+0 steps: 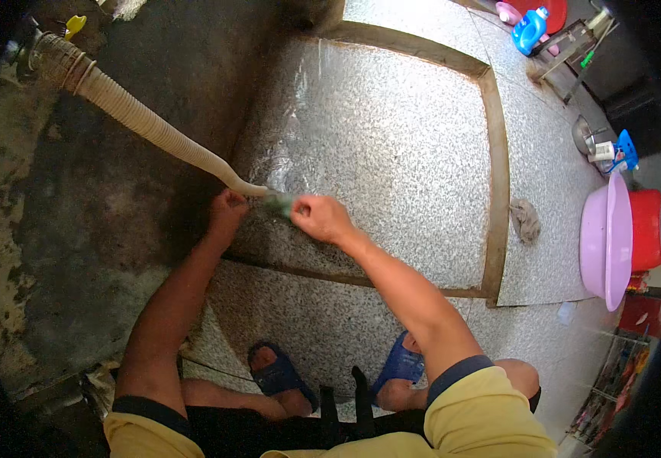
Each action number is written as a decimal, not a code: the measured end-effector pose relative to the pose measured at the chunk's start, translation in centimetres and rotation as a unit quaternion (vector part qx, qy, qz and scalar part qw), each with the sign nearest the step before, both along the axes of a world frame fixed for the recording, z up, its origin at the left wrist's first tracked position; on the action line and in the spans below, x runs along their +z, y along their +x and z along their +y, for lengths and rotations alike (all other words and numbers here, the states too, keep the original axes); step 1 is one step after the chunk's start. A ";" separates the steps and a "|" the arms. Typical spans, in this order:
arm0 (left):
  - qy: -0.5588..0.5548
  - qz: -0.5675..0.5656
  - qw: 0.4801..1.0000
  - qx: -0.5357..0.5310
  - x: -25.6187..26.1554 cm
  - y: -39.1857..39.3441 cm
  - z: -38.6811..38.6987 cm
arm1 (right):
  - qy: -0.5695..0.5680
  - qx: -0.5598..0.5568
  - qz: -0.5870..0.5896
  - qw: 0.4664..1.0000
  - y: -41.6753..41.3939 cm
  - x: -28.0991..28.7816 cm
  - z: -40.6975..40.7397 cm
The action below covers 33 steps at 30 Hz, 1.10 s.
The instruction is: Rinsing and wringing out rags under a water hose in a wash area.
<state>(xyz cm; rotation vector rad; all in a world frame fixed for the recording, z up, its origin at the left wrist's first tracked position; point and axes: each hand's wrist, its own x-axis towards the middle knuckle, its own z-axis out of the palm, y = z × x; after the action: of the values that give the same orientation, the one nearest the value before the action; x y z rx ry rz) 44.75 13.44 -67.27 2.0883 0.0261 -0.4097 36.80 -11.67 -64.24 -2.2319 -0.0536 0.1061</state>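
Observation:
A pale corrugated drain hose (153,123) slopes down from a wall fitting at the upper left and narrows to a thin end in front of me. My left hand (229,213) is at the near side of that narrow part, thumb and fingers curled together. Whether it grips the hose or something thin beside it cannot be made out. My right hand (323,218) pinches a green, motion-blurred piece (280,203), perhaps cloth or plastic, at the hose's end. The blur hides how the green piece and the hose meet.
Below the hands lies a speckled, wet-looking recessed floor (388,149) with a raised brown border (495,172). On the right are a grey rag (526,220), a lilac basin (595,240), a red bucket (646,229), a metal bowl (582,134) and a blue detergent bottle (530,31).

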 end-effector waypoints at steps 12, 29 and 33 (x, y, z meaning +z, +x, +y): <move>-0.274 0.491 0.812 0.156 3.5 -6.0 -6.4 | 0.166 -0.275 0.122 0.939 -1.5 -6.3 2.6; -0.359 0.420 0.813 0.181 -0.4 -4.5 -9.4 | 0.148 -0.409 0.062 0.898 0.7 -4.7 3.7; -0.350 0.343 0.850 0.193 -2.7 -1.4 -7.4 | 0.155 -0.408 -0.012 0.899 2.7 -5.0 -0.8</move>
<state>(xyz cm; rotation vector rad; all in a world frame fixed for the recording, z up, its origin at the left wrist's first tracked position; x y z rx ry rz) 43.33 6.08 -69.94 1.0952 0.6189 -0.7624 39.46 -12.52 -69.23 -1.7723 0.7931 -0.3668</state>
